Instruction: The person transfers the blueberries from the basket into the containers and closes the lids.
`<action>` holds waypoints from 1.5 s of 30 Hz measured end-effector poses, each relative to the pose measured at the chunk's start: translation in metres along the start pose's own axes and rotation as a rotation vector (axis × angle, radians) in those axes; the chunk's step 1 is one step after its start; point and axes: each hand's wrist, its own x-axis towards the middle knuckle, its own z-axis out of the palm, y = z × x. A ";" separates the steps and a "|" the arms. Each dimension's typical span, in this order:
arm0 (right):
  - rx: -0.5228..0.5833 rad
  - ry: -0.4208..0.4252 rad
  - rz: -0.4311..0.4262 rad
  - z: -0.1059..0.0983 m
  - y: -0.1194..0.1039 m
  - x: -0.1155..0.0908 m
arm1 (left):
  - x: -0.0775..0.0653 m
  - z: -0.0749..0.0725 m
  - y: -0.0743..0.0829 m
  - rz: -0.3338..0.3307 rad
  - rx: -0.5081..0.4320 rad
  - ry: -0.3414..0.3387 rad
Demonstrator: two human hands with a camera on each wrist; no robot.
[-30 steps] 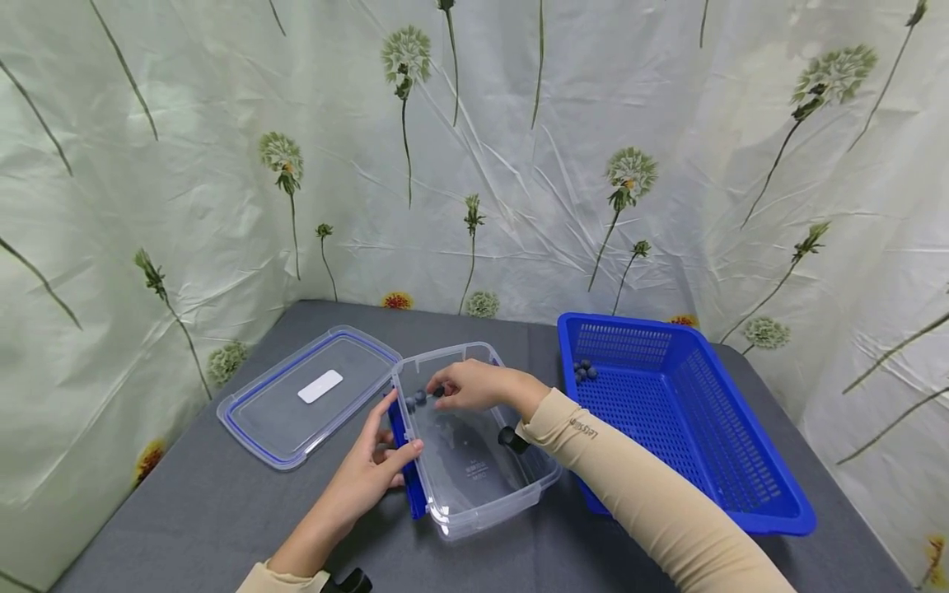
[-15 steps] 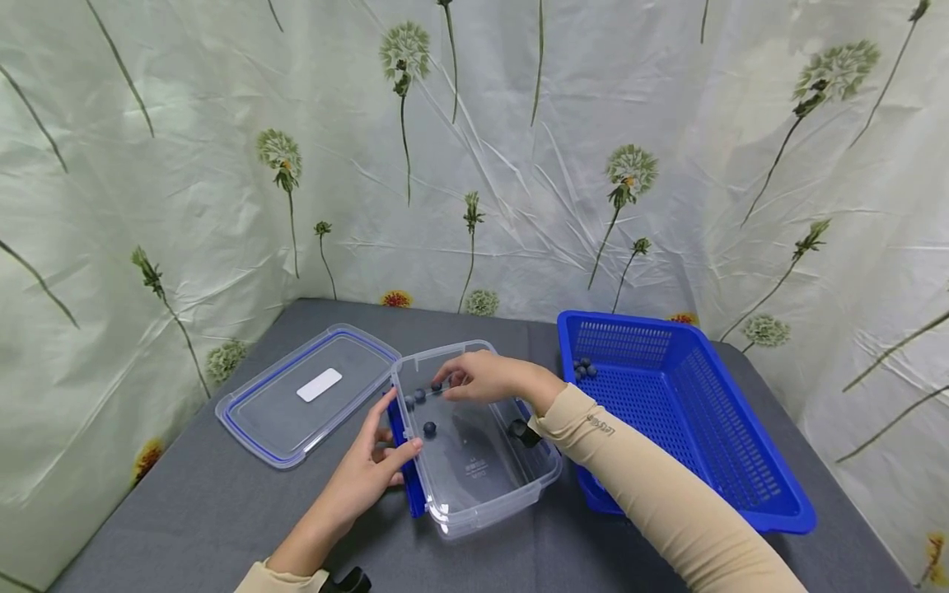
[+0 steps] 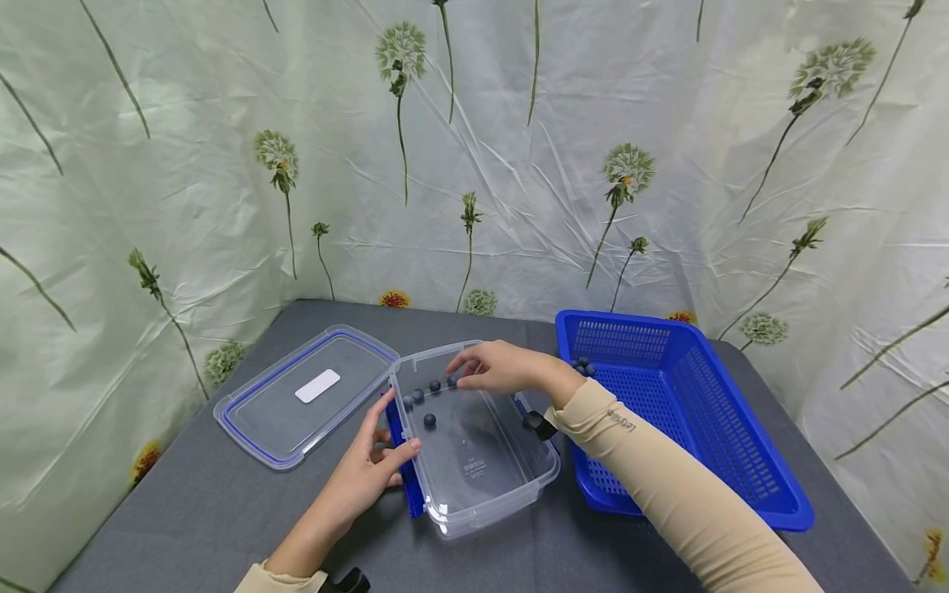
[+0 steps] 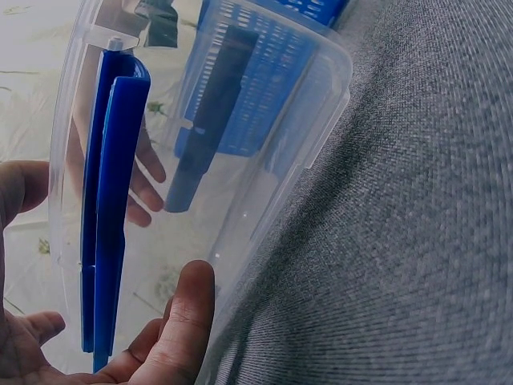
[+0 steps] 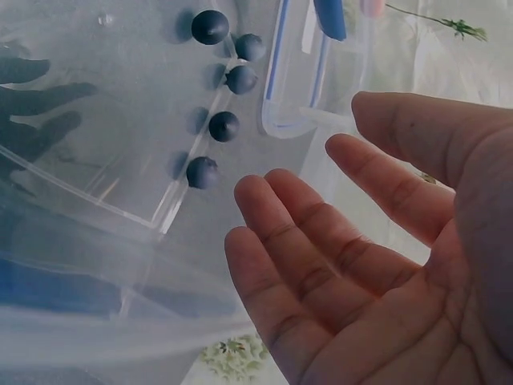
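A clear plastic food container (image 3: 474,494) stands on the grey cloth, its blue latch flap (image 4: 112,200) hanging down on the left side. Several blueberries (image 3: 430,421) are inside, most of them strung along the far edge of its floor. My left hand (image 3: 359,473) holds the container's left wall, thumb at the rim and other fingers around the flap. Over the far right part of the container hovers my right hand (image 3: 504,368). Its relaxed fingers (image 5: 280,224) are apart from the blueberries, and nothing shows between them.
To the right stands a blue perforated basket (image 3: 741,445), with several blueberries in its far left corner. A clear lid (image 3: 267,420) with a blue seal and white label lies left of the container. A floral curtain (image 3: 519,165) hangs behind the table.
My right hand has drawn back to the right from the row of blueberries, uncovering more of them. One blueberry now visible nearer the middle was hidden a second ago. My left hand stays put.
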 end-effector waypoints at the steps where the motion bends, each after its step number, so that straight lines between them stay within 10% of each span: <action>1: -0.003 0.005 -0.005 -0.001 0.001 -0.001 | 0.000 0.000 0.000 -0.001 0.000 0.000; 45: 0.131 0.225 0.085 -0.055 0.079 -0.075 | 0.000 0.000 -0.001 0.002 -0.013 -0.003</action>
